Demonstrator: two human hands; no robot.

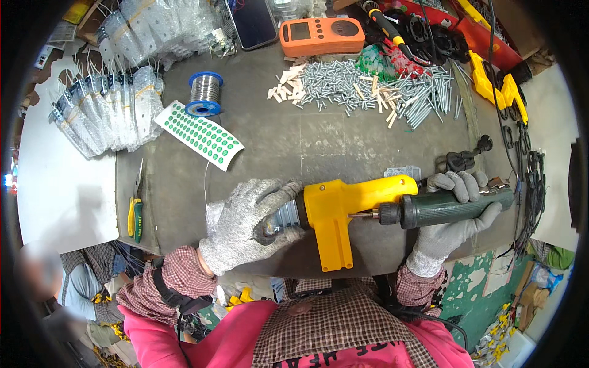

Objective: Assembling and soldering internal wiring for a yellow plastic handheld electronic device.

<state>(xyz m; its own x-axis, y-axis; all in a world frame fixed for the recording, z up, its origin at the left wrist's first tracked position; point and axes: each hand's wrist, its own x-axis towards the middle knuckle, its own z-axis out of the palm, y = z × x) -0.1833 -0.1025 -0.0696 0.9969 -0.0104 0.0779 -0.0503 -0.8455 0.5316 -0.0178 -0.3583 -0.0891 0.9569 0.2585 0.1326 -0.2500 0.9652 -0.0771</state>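
My left hand, in a grey knitted glove, is closed around the clear and black round end of a yellow pistol-shaped plastic housing. The housing lies sideways above the table, its handle pointing toward me. In my gloved right hand is a dark green electric screwdriver, gripped along its barrel. The screwdriver's bit points left and its tip meets the housing near the base of the handle; whether it sits in a screw is too small to tell. A small clear plastic piece lies just behind the housing.
Screws and wooden pegs are heaped at the back, near an orange multimeter. A solder spool, a green-dotted sticker sheet, pliers and bubble-wrapped parts lie left. Black cables hang at right.
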